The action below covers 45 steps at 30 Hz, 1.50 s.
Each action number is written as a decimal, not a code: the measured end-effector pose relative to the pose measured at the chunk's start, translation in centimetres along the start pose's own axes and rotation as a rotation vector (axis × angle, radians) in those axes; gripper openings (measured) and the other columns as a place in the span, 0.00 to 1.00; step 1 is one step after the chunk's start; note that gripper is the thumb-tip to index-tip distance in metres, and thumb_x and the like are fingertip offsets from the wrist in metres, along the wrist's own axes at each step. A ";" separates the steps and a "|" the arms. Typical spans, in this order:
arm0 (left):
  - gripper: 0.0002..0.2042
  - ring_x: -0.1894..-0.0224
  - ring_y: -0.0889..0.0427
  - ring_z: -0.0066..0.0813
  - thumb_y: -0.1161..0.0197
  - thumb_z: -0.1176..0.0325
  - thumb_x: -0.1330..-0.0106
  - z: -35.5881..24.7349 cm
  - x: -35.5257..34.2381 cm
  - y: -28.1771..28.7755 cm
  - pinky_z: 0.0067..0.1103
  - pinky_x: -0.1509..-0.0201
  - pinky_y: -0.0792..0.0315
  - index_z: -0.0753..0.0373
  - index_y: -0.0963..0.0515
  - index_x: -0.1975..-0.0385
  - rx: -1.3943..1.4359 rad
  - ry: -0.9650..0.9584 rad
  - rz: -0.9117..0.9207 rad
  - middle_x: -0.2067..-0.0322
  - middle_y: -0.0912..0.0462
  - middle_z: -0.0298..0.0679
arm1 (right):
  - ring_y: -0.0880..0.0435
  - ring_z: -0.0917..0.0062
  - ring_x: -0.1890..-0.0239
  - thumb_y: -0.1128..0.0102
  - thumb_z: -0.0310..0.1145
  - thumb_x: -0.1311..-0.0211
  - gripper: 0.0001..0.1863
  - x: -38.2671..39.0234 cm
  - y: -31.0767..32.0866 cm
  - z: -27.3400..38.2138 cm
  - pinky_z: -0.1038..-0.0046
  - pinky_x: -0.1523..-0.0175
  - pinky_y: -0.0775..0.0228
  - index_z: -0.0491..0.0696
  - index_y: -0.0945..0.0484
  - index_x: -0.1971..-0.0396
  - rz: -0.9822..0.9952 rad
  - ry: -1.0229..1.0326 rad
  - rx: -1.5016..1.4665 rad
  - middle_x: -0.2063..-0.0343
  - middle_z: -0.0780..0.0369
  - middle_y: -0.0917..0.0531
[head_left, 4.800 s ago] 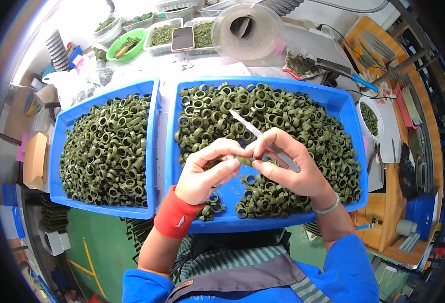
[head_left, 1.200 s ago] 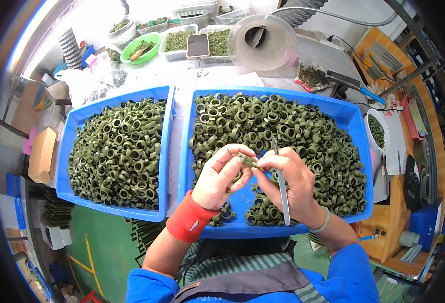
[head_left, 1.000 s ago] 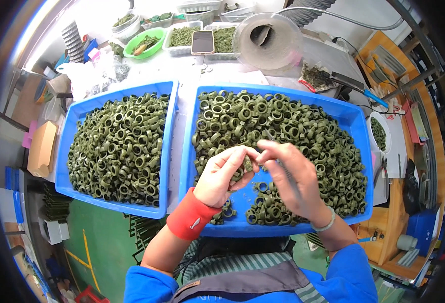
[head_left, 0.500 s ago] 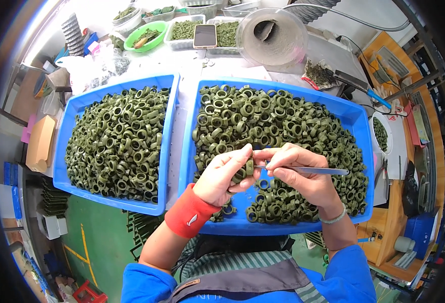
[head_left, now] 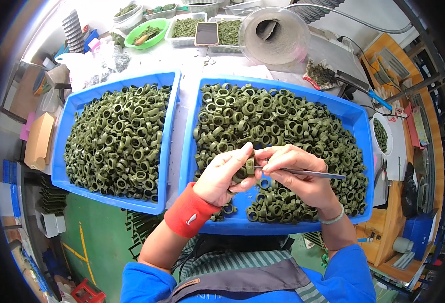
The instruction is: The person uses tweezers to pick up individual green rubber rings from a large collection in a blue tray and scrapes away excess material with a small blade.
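Note:
My left hand (head_left: 224, 177), above a red wristband, pinches an olive-green ring part (head_left: 248, 164) over the right blue tray (head_left: 192, 141). My right hand (head_left: 300, 177) grips a slim metal scalpel-like tool (head_left: 331, 175) held almost level, its tip at the side of that part and partly hidden by my fingers. Both hands meet around the part. Piles of similar rings (head_left: 278, 121) fill most of the tray, with a patch of blue bottom showing beneath my hands. A second blue tray (head_left: 58, 144) heaped with the same parts stands at left.
Along the back stand a green basin (head_left: 157, 24), plastic tubs (head_left: 187, 28), a phone (head_left: 206, 34) and a round funnel-like container (head_left: 273, 38). A blue-handled tool (head_left: 379, 101) and a white bowl (head_left: 380, 134) lie at right, a cardboard box (head_left: 38, 141) at left.
Over the last second my right hand has turned the metal tool from steeply angled to nearly horizontal against the part. My left hand keeps its pinch, with little movement since half a second ago.

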<state>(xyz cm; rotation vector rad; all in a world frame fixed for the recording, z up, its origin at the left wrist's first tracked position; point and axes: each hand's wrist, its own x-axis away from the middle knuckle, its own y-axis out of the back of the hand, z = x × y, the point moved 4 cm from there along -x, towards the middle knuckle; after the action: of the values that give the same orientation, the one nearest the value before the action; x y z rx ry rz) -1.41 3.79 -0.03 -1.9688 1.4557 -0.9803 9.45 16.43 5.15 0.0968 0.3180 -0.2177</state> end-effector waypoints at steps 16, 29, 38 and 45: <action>0.23 0.85 0.37 0.15 0.58 0.53 0.21 -0.4 0.2 -1.0 0.13 0.83 0.47 0.69 0.25 0.66 0.016 0.002 -0.065 0.79 0.26 0.35 | 0.17 0.73 0.55 0.39 0.18 0.38 0.07 0.0 -0.3 -0.3 0.73 0.49 0.25 0.40 0.18 0.60 -0.054 -0.049 -0.083 0.56 0.54 0.18; 0.20 0.79 0.32 0.13 0.53 0.53 0.22 -0.2 -0.2 -0.5 0.10 0.79 0.45 0.65 0.22 0.61 -0.079 -0.101 -0.057 0.72 0.24 0.32 | 0.17 0.73 0.57 0.45 0.23 0.30 0.11 0.1 0.1 -0.5 0.72 0.45 0.26 0.38 0.20 0.52 -0.116 0.008 -0.022 0.56 0.56 0.20; 0.17 0.76 0.31 0.12 0.53 0.58 0.22 -0.1 -0.3 0.1 0.09 0.79 0.43 0.65 0.22 0.56 -0.108 -0.152 -0.166 0.68 0.22 0.32 | 0.19 0.69 0.61 0.29 0.24 0.47 0.17 0.0 -1.4 0.0 0.70 0.54 0.27 0.46 0.21 0.56 -0.265 0.072 0.489 0.64 0.60 0.17; 0.15 0.77 0.34 0.10 0.50 0.62 0.23 -0.2 -0.3 0.2 0.10 0.77 0.46 0.65 0.24 0.47 -0.191 -0.203 -0.101 0.68 0.22 0.29 | 0.20 0.68 0.63 0.28 0.22 0.50 0.15 0.1 -1.4 -0.4 0.69 0.57 0.27 0.46 0.22 0.62 -0.322 0.094 0.612 0.66 0.60 0.18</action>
<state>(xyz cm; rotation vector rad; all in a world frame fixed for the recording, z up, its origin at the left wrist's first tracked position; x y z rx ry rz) -1.80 3.99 -0.13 -2.2255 1.3906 -0.6795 9.14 15.04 4.67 0.6649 0.3511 -0.6273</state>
